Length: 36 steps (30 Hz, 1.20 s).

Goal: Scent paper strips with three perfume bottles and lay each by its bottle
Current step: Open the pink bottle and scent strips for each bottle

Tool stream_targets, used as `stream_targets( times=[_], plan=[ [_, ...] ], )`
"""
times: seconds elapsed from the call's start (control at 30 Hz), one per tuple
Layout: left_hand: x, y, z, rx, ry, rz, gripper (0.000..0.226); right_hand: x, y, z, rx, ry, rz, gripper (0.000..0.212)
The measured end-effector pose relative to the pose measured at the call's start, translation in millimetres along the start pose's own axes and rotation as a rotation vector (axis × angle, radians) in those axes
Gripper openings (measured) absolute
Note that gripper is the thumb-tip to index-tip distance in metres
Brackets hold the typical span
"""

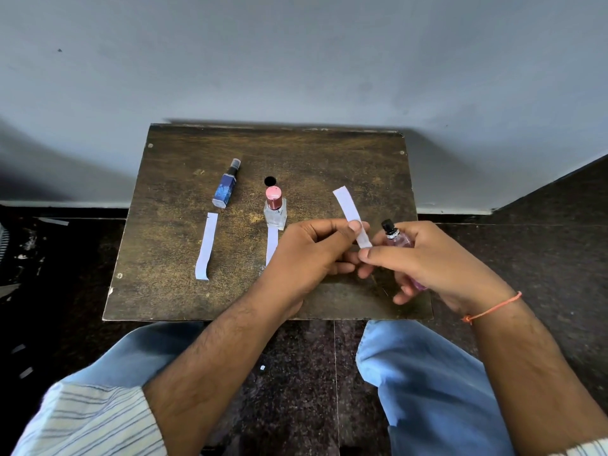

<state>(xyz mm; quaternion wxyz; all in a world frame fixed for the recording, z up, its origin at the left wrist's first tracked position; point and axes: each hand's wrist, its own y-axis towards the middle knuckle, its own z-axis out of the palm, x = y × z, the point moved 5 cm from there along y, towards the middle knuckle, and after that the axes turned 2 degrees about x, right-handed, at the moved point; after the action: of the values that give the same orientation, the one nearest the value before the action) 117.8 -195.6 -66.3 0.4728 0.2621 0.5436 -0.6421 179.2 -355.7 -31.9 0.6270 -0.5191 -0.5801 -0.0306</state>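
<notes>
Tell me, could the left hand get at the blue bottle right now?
Probably not at once: the left hand pinches a paper strip, so it is busy. The way to the blue bottle looks free, though; only the table lies between.

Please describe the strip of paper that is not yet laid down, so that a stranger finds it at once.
On the brown wooden table, look right of the pink-capped bottle. There the left hand pinches the paper strip. Unlike the two strips lying flat, it stands up in the air.
</notes>
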Motion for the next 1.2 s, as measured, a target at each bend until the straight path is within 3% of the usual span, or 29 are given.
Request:
stream_targets(
  times=[0.2,0.37,0.77,0.93,1.03,1.1,1.2],
  plan=[
    [-1,4,-9,-0.025,0.316,0.052,0.020,-6,4,-19,-0.193,0.131,-0.079,0.017],
    [6,1,-4,0.029,0.470,0.013,0.018,-7,19,-2,-0.184,0.223,-0.103,0.022],
    [11,-5,-6,0.002,0.718,-0.053,0.003,-13,35,-8,-0.388,-0.099,-0.168,0.030],
    [-2,-11,-5,-0.085,1.077,0.084,0.017,-14,38,-9,-0.448,-0.164,-0.161,0.032],
    [-9,-15,-4,-0.172,1.222,0.290,0.021,-14,39,-7,-0.479,-0.186,-0.153,0.033],
    [-8,-15,1,-0.144,1.302,0.408,0.032,-14,40,-7,-0.497,-0.203,-0.141,0.036],
    [-3,-14,6,-0.094,1.362,0.429,0.049,-11,39,-5,-0.509,-0.258,-0.161,0.038]
  ],
)
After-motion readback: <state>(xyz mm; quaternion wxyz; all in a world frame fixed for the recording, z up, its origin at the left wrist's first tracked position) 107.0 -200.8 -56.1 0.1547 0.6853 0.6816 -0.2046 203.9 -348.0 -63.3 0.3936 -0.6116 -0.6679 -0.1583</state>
